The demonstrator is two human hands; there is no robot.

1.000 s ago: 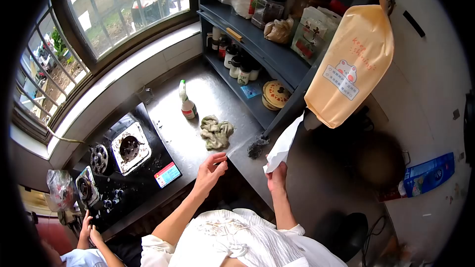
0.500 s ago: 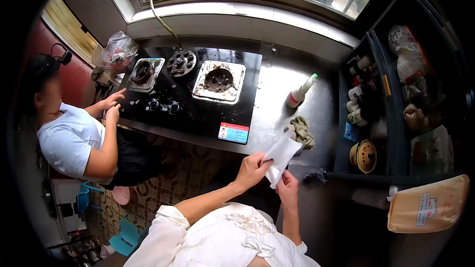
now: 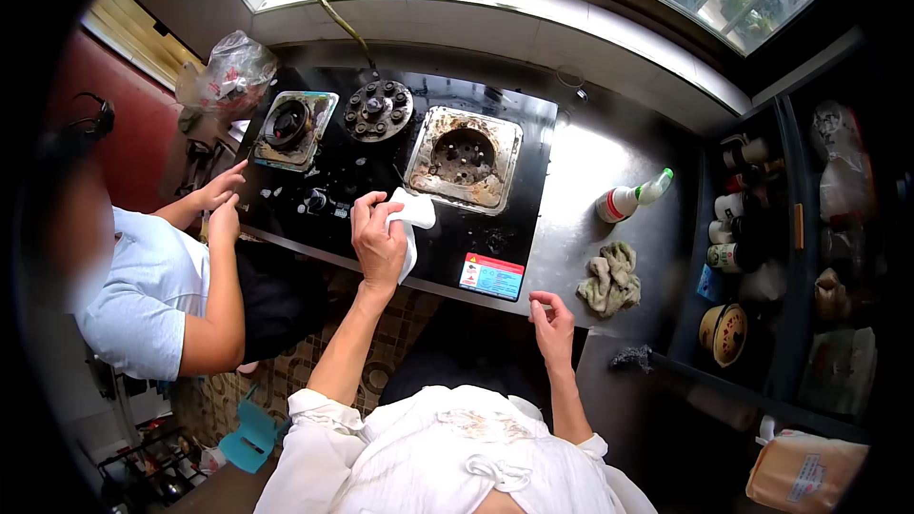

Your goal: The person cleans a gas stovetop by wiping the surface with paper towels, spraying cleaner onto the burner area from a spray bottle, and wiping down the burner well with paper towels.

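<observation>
- Nine o'clock: a co-worker (image 3: 152, 271) in a pale blue top, beside the hob; that person's own hands (image 3: 225, 214) are together near its edge.
- Ten o'clock: small burner (image 3: 287, 124), tray grimy. Eleven: round burner plate (image 3: 378, 111), studded.
- Near centre, toward nine: left hand (image 3: 379, 246), fingers and thumb clamped on a folded white sheet (image 3: 415, 209). Half a second ago both hands had the sheet, near the cloth; now the left alone carries it, over the black hob (image 3: 447, 255). Whether it touches the glass, cannot tell.
- Twelve: square burner tray (image 3: 486, 192), stained brown, just beyond the sheet.
- Between four and five: right hand (image 3: 552, 328), let go of the sheet, so free; well apart from the left, fingers loosely curled, nothing visible in it. Nearest it, counter edge and red-and-blue label (image 3: 492, 276).
- Toward four: crumpled cloth (image 3: 609, 281) on the steel counter (image 3: 566, 262); spray bottle (image 3: 624, 202) at three.
- Far three: dark shelf (image 3: 789, 152). Four: paper bag (image 3: 795, 466).
</observation>
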